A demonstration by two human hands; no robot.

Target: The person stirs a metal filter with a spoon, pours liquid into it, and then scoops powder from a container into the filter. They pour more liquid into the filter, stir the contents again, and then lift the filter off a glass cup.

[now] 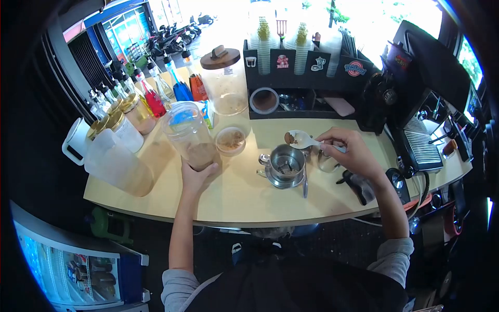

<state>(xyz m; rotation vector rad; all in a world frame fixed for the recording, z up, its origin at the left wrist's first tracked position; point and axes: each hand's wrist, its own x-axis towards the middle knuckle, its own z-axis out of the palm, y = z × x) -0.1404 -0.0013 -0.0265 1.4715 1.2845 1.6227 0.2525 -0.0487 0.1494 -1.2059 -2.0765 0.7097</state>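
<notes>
My left hand [196, 176] is wrapped round the lower part of a clear jar [189, 132] with brown powder at its bottom. In my right hand [347, 148] is a white plastic spoon [311, 141], pinched by the handle, with brown powder in its bowl. The spoon's bowl is above the rim of a metal cup [287, 161], which stands on a metal saucer [289, 182]. A metal spoon handle [305, 188] lies at the saucer's right side. Between the jar and the cup sits a round tub [231, 141] with brown contents.
Pitchers [115, 161] and syrup bottles [179, 86] line the left of the counter [234, 205]. A lidded canister [224, 83] and a black cup organizer [299, 99] stand behind. On the right are a portafilter [359, 187] and a coffee machine [423, 148].
</notes>
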